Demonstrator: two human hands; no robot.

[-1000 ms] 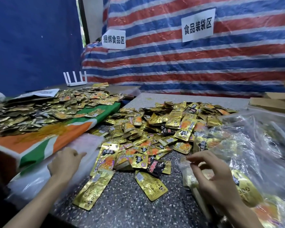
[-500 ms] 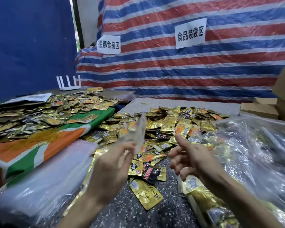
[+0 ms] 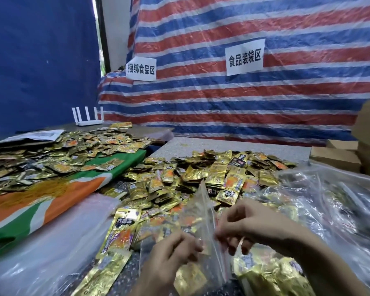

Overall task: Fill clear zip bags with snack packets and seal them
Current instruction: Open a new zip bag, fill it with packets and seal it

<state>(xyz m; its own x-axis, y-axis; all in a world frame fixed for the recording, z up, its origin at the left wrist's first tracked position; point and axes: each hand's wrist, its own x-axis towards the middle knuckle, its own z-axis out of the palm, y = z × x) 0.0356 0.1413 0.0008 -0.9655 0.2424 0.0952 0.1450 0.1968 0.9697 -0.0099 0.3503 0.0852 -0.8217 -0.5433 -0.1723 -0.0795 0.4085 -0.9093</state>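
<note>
An empty clear zip bag (image 3: 203,212) stands upright between my hands, low in the middle of the head view. My left hand (image 3: 171,251) pinches its left side and my right hand (image 3: 250,227) pinches its right side near the opening. Behind the bag a heap of gold snack packets (image 3: 212,174) covers the speckled table (image 3: 233,146). A larger gold packet (image 3: 122,231) lies flat just left of my left hand.
A stack of clear bags (image 3: 41,248) lies at the lower left. Filled clear bags (image 3: 329,210) pile up on the right. An orange and green sack (image 3: 51,197) carries more packets on the left. Cardboard boxes (image 3: 340,154) sit at the far right, a white router (image 3: 88,116) behind.
My left hand took a clear bag from the left stack and lifted it to the middle. My right hand left the filled bags and now pinches the bag's other side.
</note>
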